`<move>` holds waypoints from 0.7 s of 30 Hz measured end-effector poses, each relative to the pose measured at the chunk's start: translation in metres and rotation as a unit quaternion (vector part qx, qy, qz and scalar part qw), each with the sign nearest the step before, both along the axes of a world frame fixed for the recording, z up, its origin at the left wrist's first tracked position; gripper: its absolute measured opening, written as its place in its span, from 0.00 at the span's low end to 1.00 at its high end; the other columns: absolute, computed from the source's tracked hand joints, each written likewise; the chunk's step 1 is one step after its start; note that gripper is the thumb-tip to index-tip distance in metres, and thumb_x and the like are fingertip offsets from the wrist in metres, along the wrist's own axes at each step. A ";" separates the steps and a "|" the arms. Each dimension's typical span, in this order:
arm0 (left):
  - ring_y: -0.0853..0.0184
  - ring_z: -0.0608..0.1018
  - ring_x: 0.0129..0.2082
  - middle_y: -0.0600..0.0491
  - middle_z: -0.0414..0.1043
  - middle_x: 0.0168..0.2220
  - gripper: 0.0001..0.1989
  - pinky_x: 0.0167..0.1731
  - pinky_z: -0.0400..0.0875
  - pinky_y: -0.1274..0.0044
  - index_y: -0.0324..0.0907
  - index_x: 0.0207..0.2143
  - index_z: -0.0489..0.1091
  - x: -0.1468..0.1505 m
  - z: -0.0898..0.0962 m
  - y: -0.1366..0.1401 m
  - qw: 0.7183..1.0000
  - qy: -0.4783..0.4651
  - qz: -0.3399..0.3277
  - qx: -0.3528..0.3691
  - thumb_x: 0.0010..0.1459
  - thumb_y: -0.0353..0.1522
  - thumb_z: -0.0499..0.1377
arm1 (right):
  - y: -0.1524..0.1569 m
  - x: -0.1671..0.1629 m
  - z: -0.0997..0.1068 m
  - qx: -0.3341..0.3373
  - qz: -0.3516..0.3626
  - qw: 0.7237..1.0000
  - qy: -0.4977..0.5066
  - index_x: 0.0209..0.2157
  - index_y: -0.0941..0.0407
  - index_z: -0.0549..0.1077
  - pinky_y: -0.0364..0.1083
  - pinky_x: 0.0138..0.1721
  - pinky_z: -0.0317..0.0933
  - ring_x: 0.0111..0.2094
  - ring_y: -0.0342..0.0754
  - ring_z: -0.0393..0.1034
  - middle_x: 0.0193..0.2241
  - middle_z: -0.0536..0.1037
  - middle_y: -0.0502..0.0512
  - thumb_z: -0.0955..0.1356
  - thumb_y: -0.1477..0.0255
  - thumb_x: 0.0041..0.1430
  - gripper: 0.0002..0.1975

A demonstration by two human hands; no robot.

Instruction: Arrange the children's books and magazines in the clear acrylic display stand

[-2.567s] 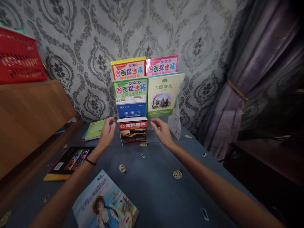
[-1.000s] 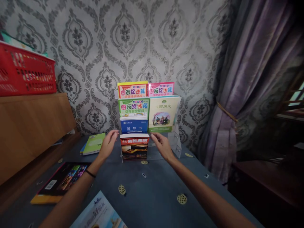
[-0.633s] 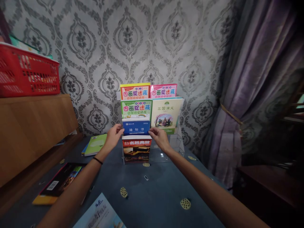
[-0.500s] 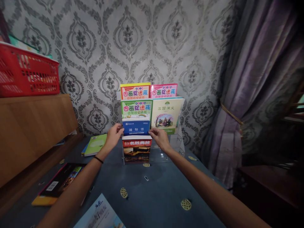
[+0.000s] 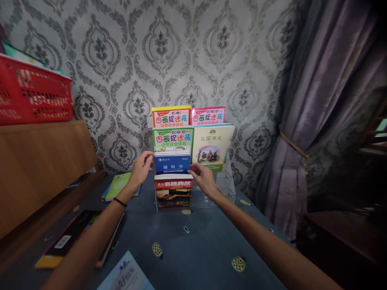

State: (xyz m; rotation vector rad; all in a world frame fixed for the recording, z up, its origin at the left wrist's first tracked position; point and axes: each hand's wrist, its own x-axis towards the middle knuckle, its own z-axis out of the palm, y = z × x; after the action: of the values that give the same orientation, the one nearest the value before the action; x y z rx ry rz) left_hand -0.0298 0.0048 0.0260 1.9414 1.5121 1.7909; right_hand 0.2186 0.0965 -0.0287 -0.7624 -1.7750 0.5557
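Note:
A blue booklet (image 5: pixel 172 160) stands upright in the middle tier of a clear stepped rack (image 5: pixel 226 186), white page edges showing behind it. My right hand (image 5: pixel 204 177) has its thumb and fingertips on the booklet's lower right edge. At the left side, my left hand (image 5: pixel 142 168) is a little off the booklet, fingers loosely bent and apart, holding nothing. Below stands a red-and-dark book (image 5: pixel 173 194) in the front tier. Behind the booklet rises a green-edged picture book (image 5: pixel 173 139), with a pale green book (image 5: pixel 211 145) to its right.
Orange (image 5: pixel 171 116) and pink picture books (image 5: pixel 208 116) fill the back tier. Green (image 5: pixel 119 186) and black books (image 5: pixel 68 237) lie at left, a light blue book (image 5: pixel 127 274) in front. A red basket (image 5: pixel 36 88) sits on a wooden cabinet (image 5: pixel 45 161); a curtain (image 5: pixel 293 133) hangs right.
My left hand has come away slightly to the left from the booklet's edge. My right hand has slid a little lower on its right edge. The view has shifted slightly.

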 end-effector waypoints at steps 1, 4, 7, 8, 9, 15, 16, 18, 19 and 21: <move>0.63 0.79 0.36 0.50 0.77 0.36 0.11 0.22 0.71 0.79 0.43 0.40 0.72 -0.001 0.003 0.000 1.000 0.001 -0.006 -0.003 0.60 0.37 0.54 | -0.002 0.000 0.002 0.007 0.000 1.000 0.007 0.36 0.55 0.76 0.48 0.34 0.69 0.30 0.51 0.77 0.29 0.82 0.54 0.70 0.64 0.55 0.10; 0.62 0.79 0.36 0.50 0.77 0.36 0.11 0.22 0.71 0.79 0.42 0.40 0.73 -0.006 0.010 0.001 0.999 0.015 -0.024 -0.023 0.57 0.37 0.56 | -0.007 0.000 0.010 0.034 0.004 0.999 0.032 0.40 0.54 0.75 0.48 0.34 0.69 0.30 0.50 0.76 0.31 0.81 0.54 0.70 0.64 0.56 0.12; 0.62 0.78 0.36 0.50 0.77 0.36 0.11 0.21 0.70 0.79 0.42 0.38 0.73 -0.009 0.017 0.001 0.998 0.035 -0.035 -0.039 0.54 0.37 0.57 | -0.009 -0.001 0.017 0.048 0.010 0.998 0.050 0.39 0.54 0.74 0.46 0.31 0.67 0.27 0.48 0.73 0.31 0.79 0.54 0.69 0.63 0.56 0.12; 0.62 0.78 0.35 0.50 0.77 0.35 0.11 0.21 0.70 0.79 0.42 0.37 0.73 -0.009 0.019 0.001 0.998 0.042 -0.038 -0.041 0.53 0.37 0.58 | -0.009 -0.001 0.018 0.047 0.014 0.997 0.054 0.38 0.54 0.74 0.46 0.30 0.67 0.26 0.47 0.72 0.30 0.79 0.53 0.69 0.63 0.56 0.11; 0.63 0.77 0.35 0.50 0.77 0.34 0.10 0.20 0.69 0.80 0.43 0.36 0.73 -0.010 0.022 0.002 0.997 0.050 -0.039 -0.042 0.53 0.37 0.58 | -0.009 -0.001 0.019 0.045 0.018 0.997 0.059 0.38 0.54 0.73 0.46 0.29 0.66 0.26 0.47 0.71 0.29 0.79 0.53 0.69 0.63 0.56 0.11; 0.63 0.77 0.32 0.51 0.76 0.31 0.08 0.18 0.68 0.79 0.43 0.33 0.71 -0.013 0.029 0.007 0.994 0.086 -0.043 -0.055 0.51 0.36 0.57 | -0.008 -0.002 0.019 0.037 0.043 0.995 0.084 0.33 0.54 0.72 0.45 0.29 0.66 0.27 0.47 0.72 0.27 0.77 0.52 0.69 0.62 0.55 0.10; 0.63 0.77 0.31 0.51 0.76 0.31 0.09 0.19 0.68 0.80 0.42 0.33 0.72 -0.014 0.029 0.008 0.993 0.090 -0.046 -0.060 0.52 0.37 0.57 | -0.008 -0.002 0.019 0.037 0.046 0.995 0.086 0.32 0.54 0.71 0.45 0.29 0.66 0.26 0.47 0.71 0.27 0.77 0.52 0.69 0.63 0.55 0.10; 0.64 0.77 0.31 0.51 0.78 0.33 0.11 0.20 0.68 0.80 0.42 0.36 0.73 -0.018 0.030 0.012 0.990 0.103 -0.054 -0.076 0.53 0.38 0.57 | -0.007 -0.001 0.018 0.034 0.054 0.994 0.092 0.31 0.55 0.71 0.45 0.29 0.65 0.27 0.46 0.71 0.26 0.76 0.52 0.70 0.63 0.55 0.10; 0.64 0.78 0.31 0.50 0.79 0.33 0.13 0.20 0.68 0.80 0.41 0.37 0.73 -0.020 0.031 0.013 0.988 0.111 -0.058 -0.087 0.54 0.38 0.57 | -0.007 -0.001 0.018 0.034 0.058 0.993 0.095 0.31 0.55 0.71 0.44 0.30 0.65 0.27 0.46 0.71 0.26 0.76 0.52 0.70 0.63 0.54 0.10; 0.64 0.78 0.30 0.50 0.79 0.33 0.16 0.20 0.68 0.80 0.40 0.39 0.74 -0.024 0.036 0.017 0.982 0.133 -0.069 -0.117 0.54 0.40 0.56 | -0.006 -0.002 0.017 0.035 0.062 0.993 0.099 0.31 0.55 0.71 0.44 0.31 0.65 0.27 0.46 0.71 0.26 0.76 0.51 0.71 0.62 0.54 0.11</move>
State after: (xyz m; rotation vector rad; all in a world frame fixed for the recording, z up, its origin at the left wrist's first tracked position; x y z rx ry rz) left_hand -0.0538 0.0222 0.0619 2.1680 1.5362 1.2760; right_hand 0.2171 0.0905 -0.0117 -0.5319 -1.6560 0.6257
